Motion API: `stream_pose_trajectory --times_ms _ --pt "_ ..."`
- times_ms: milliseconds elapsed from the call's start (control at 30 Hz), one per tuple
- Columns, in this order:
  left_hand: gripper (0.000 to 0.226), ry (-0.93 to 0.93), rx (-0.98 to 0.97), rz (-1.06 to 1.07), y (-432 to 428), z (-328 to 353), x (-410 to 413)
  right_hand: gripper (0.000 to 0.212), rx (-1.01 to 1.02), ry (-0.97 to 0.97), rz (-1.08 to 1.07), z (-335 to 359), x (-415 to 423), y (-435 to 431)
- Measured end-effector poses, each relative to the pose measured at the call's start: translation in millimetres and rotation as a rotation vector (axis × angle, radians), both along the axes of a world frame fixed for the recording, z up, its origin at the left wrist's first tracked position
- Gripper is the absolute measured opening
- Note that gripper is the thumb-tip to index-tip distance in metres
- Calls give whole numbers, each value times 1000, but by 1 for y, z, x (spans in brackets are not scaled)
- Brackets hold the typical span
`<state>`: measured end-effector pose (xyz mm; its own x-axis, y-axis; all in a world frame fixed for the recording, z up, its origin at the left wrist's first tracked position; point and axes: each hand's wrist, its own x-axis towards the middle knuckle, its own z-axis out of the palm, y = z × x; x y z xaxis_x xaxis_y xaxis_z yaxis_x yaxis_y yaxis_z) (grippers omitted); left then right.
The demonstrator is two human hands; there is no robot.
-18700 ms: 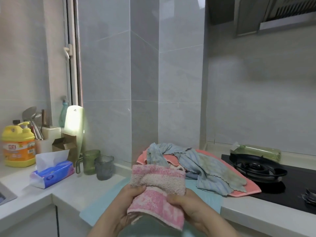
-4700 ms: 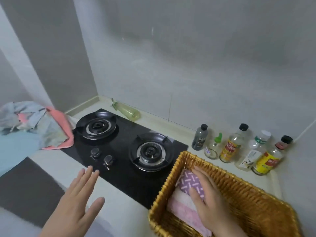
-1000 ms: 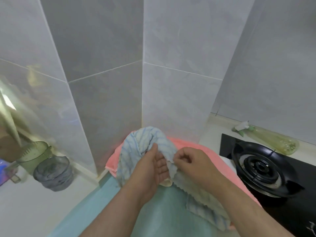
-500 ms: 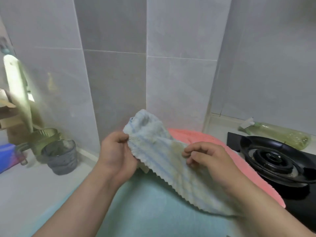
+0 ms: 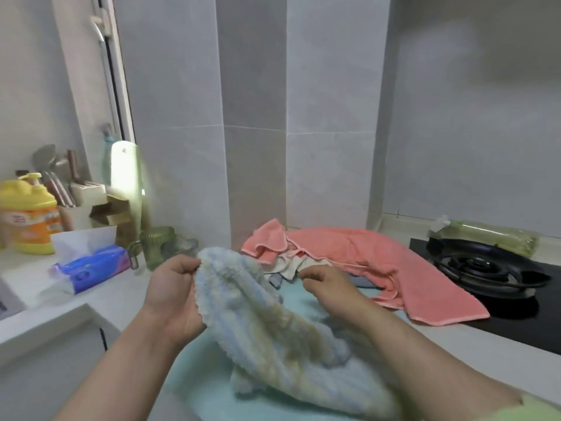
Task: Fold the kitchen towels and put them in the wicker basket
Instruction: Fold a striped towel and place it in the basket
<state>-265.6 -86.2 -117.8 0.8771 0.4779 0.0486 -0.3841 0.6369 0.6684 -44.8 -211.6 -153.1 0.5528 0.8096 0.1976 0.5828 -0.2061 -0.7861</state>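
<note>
My left hand (image 5: 171,294) grips the top edge of a fluffy blue-and-yellow striped towel (image 5: 273,329), which hangs crumpled down onto a light blue mat (image 5: 209,399) on the counter. To the right of it my right hand (image 5: 326,284) is raised with curled fingers, the towel running under its forearm. I cannot tell whether those fingers pinch the cloth. A pink towel (image 5: 373,253) lies spread behind my hands, with a few small cloths (image 5: 291,264) bunched under its left end. The wicker basket is out of view.
A black gas hob (image 5: 485,268) sits to the right, with a green bottle (image 5: 488,235) lying behind it. On the left counter stand a tissue pack (image 5: 91,265), green cups (image 5: 156,244), a yellow detergent bottle (image 5: 27,214) and a utensil holder (image 5: 73,205).
My view has tilted up and to the left. The striped towel was stretched between both hands; it now sags in a heap from my left hand, and my right hand has moved away from its edge.
</note>
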Motion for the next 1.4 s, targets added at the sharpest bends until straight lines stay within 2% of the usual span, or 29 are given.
stream_pose_trajectory --times_ms 67,167,267,333,400,467,567,633,700,733,800,900,933,1033,1067,1133,1233,1333,1400 --pt "63 36 -38 77 -3 -10 -18 19 -202 -64 33 -9 -10 8" --pt "54 99 -112 131 -8 -36 -48 26 -441 -130 64 -24 -22 14" --pt "49 91 -123 68 -13 -64 -70 31 -495 -178 26 -19 -38 12" --pt "68 45 -124 65 -9 -79 -80 35 -524 -212 22 -13 -48 8" --pt "69 11 -83 26 -10 -77 -84 39 -542 -275 35 -12 -57 4" --pt "68 -46 -41 20 -11 -77 -83 44 -497 -226 25 -14 -62 1" --pt "77 -5 -47 39 -5 -84 -83 40 -397 27 76 -20 -70 -4" --pt "90 12 -35 74 -9 -84 -85 36 -343 61 155 -24 -77 -5" --pt "104 36 -35 102 -8 -84 -86 43 -274 80 185 -27 -85 -3" --pt "103 48 -33 101 -11 -83 -87 48 -264 99 185 -26 -88 -1" --pt "93 45 -31 89 -16 -79 -89 46 -331 137 174 -24 -94 4" --pt "99 59 -59 114 -17 -76 -88 43 -429 264 171 -18 -102 8" --pt "94 64 -64 117 -18 -76 -88 42 -419 327 193 -17 -105 9" --pt "52 67 -72 94 -18 -76 -89 30 -256 482 291 -18 -106 11" --pt "46 69 -84 95 -18 -75 -89 26 -185 546 291 -18 -105 10" --pt "41 84 -49 150 -18 -72 -89 17 -55 686 244 -20 -104 10" --pt "40 210 56 297 -8 -66 -85 11 92 848 186 -16 -101 5" --pt "47 208 169 337 -5 -57 -81 22 129 820 133 0 -93 -1" --pt "79 189 267 251 -8 -40 -78 30 143 755 103 15 -84 -8"
